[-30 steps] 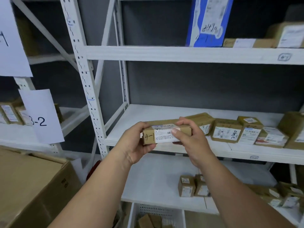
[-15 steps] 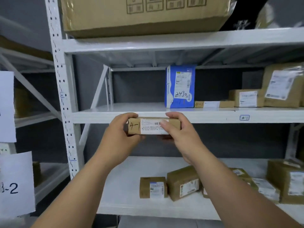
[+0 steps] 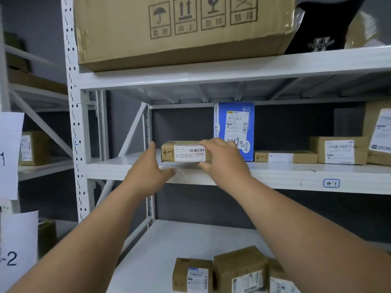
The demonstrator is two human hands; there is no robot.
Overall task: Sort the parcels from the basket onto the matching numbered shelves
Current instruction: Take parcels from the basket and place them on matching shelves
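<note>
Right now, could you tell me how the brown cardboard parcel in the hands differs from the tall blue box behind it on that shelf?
The flat brown cardboard parcel lies on its broad side at the shelf's front edge; the tall blue box stands upright further back. The parcel has "4-1" handwritten on its end; the box has digits scrawled on its label. The right hand grips the parcel; nothing touches the box. Both carry white barcode labels.

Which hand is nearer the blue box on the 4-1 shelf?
Right. The right hand grips the 4-1 parcel directly in front of the blue box; the left hand is at the parcel's far left end.
</note>
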